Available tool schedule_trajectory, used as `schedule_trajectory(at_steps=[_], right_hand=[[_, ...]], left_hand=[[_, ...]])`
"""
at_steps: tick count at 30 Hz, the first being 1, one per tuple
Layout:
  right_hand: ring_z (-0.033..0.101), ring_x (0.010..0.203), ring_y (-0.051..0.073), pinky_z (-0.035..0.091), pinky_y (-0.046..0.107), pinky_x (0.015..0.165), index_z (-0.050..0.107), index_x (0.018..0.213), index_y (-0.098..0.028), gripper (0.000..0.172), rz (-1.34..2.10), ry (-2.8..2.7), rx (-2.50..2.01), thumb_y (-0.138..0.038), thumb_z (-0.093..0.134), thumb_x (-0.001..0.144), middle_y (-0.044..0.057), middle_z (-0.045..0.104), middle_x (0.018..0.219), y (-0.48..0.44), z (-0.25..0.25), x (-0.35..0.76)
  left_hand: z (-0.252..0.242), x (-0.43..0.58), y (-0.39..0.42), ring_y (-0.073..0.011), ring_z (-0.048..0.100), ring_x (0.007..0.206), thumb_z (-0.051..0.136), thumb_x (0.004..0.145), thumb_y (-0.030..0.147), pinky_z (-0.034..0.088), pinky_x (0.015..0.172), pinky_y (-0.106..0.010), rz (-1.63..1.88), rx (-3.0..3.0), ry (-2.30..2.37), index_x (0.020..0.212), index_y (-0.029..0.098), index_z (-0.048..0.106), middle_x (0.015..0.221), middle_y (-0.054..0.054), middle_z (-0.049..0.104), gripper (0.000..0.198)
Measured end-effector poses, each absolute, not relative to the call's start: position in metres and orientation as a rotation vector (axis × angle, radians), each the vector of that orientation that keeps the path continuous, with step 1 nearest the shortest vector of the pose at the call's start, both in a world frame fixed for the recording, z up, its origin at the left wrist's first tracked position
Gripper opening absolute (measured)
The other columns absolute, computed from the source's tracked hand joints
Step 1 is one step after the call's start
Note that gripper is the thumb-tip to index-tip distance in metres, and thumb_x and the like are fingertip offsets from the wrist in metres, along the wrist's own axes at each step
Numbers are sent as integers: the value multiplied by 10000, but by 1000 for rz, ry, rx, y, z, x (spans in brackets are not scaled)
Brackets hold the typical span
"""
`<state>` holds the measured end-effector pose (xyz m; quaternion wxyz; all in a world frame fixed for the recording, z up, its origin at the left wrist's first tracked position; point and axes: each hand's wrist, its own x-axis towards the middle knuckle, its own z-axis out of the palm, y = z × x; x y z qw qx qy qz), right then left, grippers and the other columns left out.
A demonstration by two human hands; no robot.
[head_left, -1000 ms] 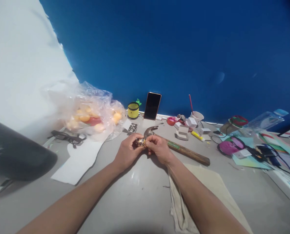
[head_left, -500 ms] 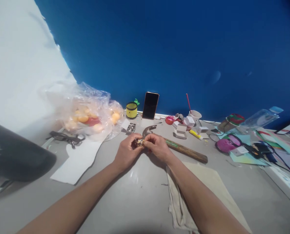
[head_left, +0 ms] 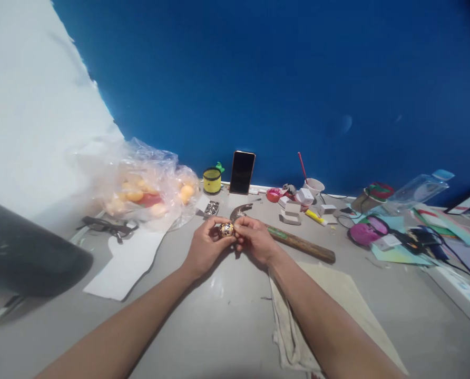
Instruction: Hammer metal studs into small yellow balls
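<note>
Both of my hands meet over the middle of the grey table [head_left: 227, 316]. Between their fingertips is a small gold, patterned ball [head_left: 226, 229]. My left hand [head_left: 205, 247] pinches it from the left and my right hand [head_left: 254, 239] pinches it from the right, fingers curled. Just behind my right hand lies a hammer [head_left: 298, 243] with a wooden handle, its metal head near my fingers.
A plastic bag of orange balls [head_left: 148, 192] sits at the back left, a phone [head_left: 242, 172] leans on the blue wall beside a yellow cup [head_left: 212, 180]. A cloth [head_left: 325, 316] lies under my right forearm. White paper [head_left: 124, 260] lies left; clutter and cables fill the right.
My hands have lifted the ball slightly and turned it a little; the view has shifted a bit. Nothing else on the table has moved.
</note>
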<state>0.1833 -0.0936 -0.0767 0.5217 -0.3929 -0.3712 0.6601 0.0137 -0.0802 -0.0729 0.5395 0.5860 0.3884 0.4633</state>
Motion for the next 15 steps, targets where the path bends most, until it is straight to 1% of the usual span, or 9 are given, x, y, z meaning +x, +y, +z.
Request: schedule_trajectory(at_steps=[2,5,11,15], right_hand=[[470,483,74,489,194,441,614,763,-199,439,1572,-865,-934,-507,912,662,-51,572,600,-95,-76,182],[468,476,72,462,191,440,611,769,-196,458,1503,-909,-999,-517,916,651,-53,572,588,-95,-75,180],[466,470,75,400,186,441,612,766,-197,413,1310,-1038,-1102,-479,898,666,-63,561,561,-94,-75,175],[446,448,81,412,210,445,586,772,-209,483,1376,-969,-1055,-613,843,706,-68,535,540,-94,-76,176]], left_hand=[[-73,14,-80,-220,751,816,860,701,300,602,780,-341,1091,1385,920,1028,176,670,882,-33,765,398],[-73,14,-81,-201,733,764,853,705,305,593,730,-320,1088,1405,933,1028,176,678,860,-22,758,389],[-73,13,-81,-182,703,729,851,690,300,570,691,-298,1081,1435,972,1028,169,698,824,-14,746,393],[-70,14,-80,-196,714,721,867,682,308,583,695,-325,1009,1344,897,1041,169,680,809,-21,751,429]])
